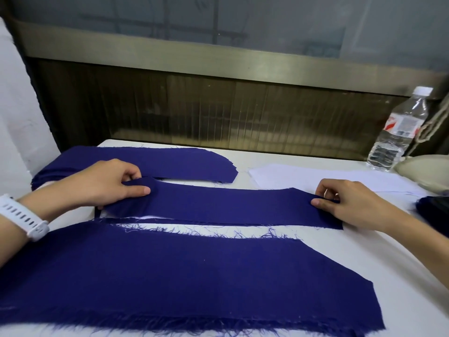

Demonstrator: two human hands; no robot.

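A long navy-blue fabric strip (pixel 223 206) lies across the middle of the white table (pixel 364 259). My left hand (pixel 107 183) pinches its left end between thumb and fingers, lifting that end slightly. My right hand (pixel 349 203) pinches the strip's right end. A white watch band circles my left wrist. A sliver of white material shows under the strip's near edge.
A wide navy fabric piece (pixel 184 278) with frayed edges lies nearest me. A stack of curved navy pieces (pixel 170 164) sits behind the strip. White paper (pixel 303 177) lies at right, a water bottle (pixel 398 132) stands at the back right, and more navy fabric (pixel 435 212) lies at the right edge.
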